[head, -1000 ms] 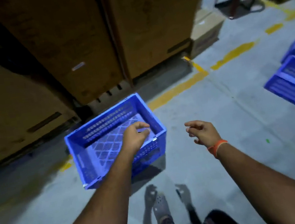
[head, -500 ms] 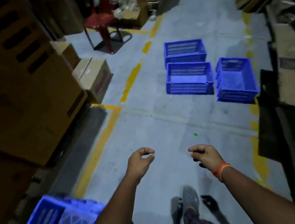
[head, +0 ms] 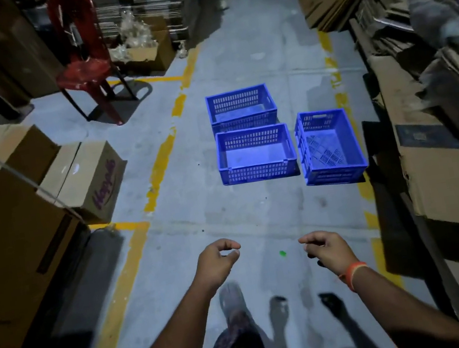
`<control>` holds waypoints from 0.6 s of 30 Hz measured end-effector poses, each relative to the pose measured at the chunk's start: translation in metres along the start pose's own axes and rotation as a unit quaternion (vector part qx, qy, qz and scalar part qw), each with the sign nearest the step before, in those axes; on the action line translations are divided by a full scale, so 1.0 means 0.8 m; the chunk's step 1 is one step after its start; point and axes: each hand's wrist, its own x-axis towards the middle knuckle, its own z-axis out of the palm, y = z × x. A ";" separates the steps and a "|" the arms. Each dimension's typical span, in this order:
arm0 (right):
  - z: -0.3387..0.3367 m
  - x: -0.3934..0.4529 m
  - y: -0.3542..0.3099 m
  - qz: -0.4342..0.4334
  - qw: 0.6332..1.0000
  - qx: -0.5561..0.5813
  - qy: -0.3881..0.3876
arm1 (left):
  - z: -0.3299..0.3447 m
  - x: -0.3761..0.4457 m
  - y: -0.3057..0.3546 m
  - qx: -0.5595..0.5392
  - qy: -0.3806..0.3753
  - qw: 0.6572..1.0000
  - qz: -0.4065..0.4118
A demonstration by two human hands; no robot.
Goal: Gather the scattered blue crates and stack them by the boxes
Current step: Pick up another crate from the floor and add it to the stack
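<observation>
Left hand (head: 217,262) and right hand (head: 327,248) loosely curled, empty, three blue crates (head: 255,154) well ahead.

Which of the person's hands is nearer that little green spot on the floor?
The right hand, slightly. The green spot shows between the hands: the right hand's fingertips are just to its right, and the left hand is somewhat further off to its left.

A red plastic chair (head: 83,67) stands beyond a dashed yellow floor line (head: 160,167).
</observation>
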 end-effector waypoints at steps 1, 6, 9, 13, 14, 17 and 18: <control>0.000 0.023 -0.007 0.006 1.000 -0.002 0.002 | -0.004 0.029 0.007 0.006 -0.003 1.000 0.001; -0.005 0.141 -0.057 0.032 0.999 -0.015 0.025 | -0.037 0.185 0.050 0.028 -0.031 0.999 0.000; -0.016 0.204 -0.100 0.043 0.998 -0.027 0.035 | -0.063 0.264 0.082 0.042 -0.038 0.998 -0.007; -0.038 0.289 -0.154 0.027 0.998 -0.032 0.054 | -0.081 0.364 0.138 0.076 -0.057 0.995 -0.008; -0.043 0.308 -0.165 0.024 0.997 -0.031 0.060 | -0.081 0.387 0.151 0.078 -0.060 0.995 -0.009; -0.063 0.371 -0.191 0.015 0.997 -0.034 0.072 | -0.076 0.455 0.189 0.076 -0.073 0.994 -0.004; -0.069 0.395 -0.198 0.012 0.997 -0.039 0.071 | -0.073 0.476 0.201 0.078 -0.075 0.994 -0.003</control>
